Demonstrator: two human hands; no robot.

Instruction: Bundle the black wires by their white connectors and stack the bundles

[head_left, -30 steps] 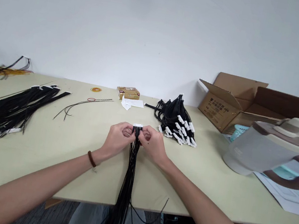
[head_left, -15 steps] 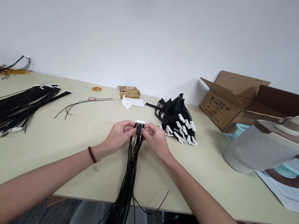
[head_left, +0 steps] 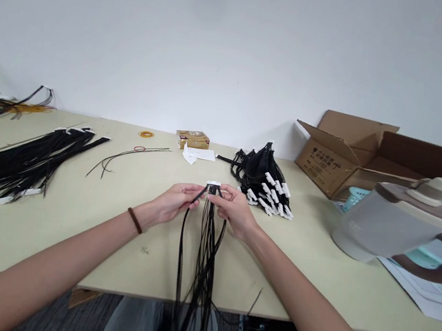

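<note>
While hands (head_left: 236, 211) hold black wires (head_left: 210, 265), carton (head_left: 371, 179) bears blurred print (head_left: 325, 161).

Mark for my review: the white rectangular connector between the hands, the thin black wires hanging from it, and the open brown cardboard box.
White rectangular connector (head_left: 213, 183), head view: its middle.
Thin black wires (head_left: 208, 276), head view: middle of the hanging stretch.
Open brown cardboard box (head_left: 322, 166), head view: printed outer side.

A narrow white plug (head_left: 213, 183) sits crosswise just below the middle of the frame, with thin black wires (head_left: 210, 268) running from its near side down to the bottom edge, loosely parted, the leftmost strand (head_left: 182, 238) bowed away from the rest
</note>
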